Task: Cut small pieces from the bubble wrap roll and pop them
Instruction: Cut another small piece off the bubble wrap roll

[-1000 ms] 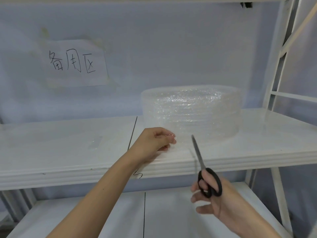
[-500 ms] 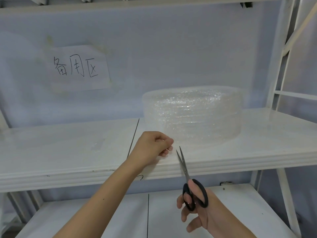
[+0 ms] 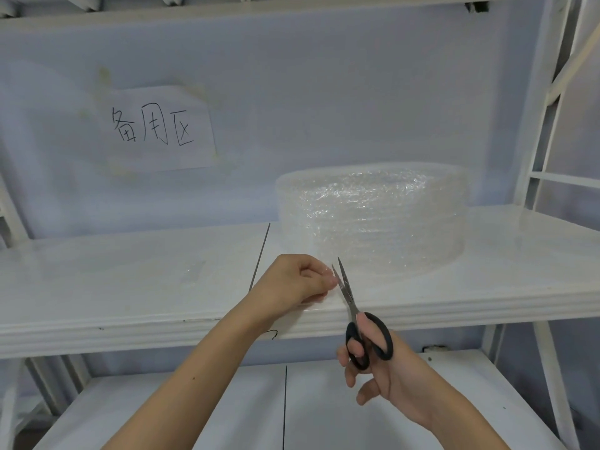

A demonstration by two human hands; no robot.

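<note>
Head view. Change from half a second earlier: the scissors (image 3: 349, 298) had risen and moved in, their blade tips now parted and set right beside the left hand's fingertips, where earlier they stood lower and apart from it. Left hand (image 3: 300, 280): reached forward over the front edge of the shelf (image 3: 130, 287), fingers (image 3: 328, 282) curled and pinching a clear flap of bubble wrap, hard to make out against the white surface. Right hand (image 3: 383, 368): lower, in front of the shelf edge, thumb and fingers threaded through the black handle loops, blades pointing up and slightly left. Bubble wrap roll (image 3: 373, 219): lying flat on the shelf, just behind both hands, right of centre. Surroundings: paper sign (image 3: 156, 128) with handwritten characters on the back wall, upper left; lower shelf (image 3: 194, 410) beneath the arms; white rack frame (image 3: 545, 157) at right
</note>
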